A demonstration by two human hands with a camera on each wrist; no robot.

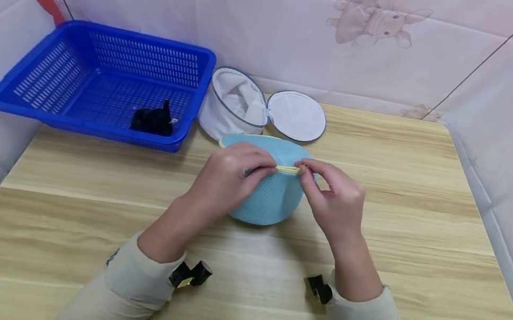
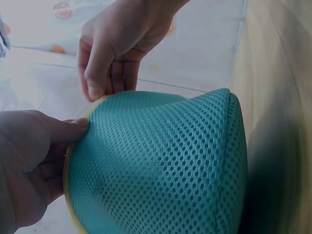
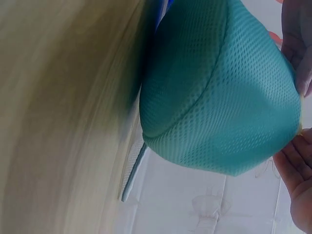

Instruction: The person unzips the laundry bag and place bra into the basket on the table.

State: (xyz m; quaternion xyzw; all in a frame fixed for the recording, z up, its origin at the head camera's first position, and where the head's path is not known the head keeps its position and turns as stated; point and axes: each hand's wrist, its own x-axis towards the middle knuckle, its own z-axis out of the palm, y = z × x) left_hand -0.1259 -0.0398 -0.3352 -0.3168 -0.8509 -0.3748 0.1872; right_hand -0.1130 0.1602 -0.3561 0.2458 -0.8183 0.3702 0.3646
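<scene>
A light-blue mesh laundry bag [image 1: 266,198] with yellow edging stands on the table in front of me. My left hand [image 1: 231,170] pinches the yellow edge from the left. From the right, my right hand [image 1: 336,196] pinches the same edge between thumb and forefinger, a short stretch of trim [image 1: 287,169] showing between the two. The left wrist view shows the mesh side [image 2: 161,156] close up, its body rounded. Fingers hide whatever small part the right hand grasps. In the right wrist view the bag's seam [image 3: 204,92] and base face the camera.
A blue plastic basket [image 1: 96,132] sits at the back left, with a small black plush-looking item [image 1: 152,119] inside. Behind the bag, a white mesh bag [image 1: 218,115] lies with its round lid [image 1: 296,116] folded open. Fabric-covered walls [image 1: 263,27] border the wooden table [image 1: 400,199].
</scene>
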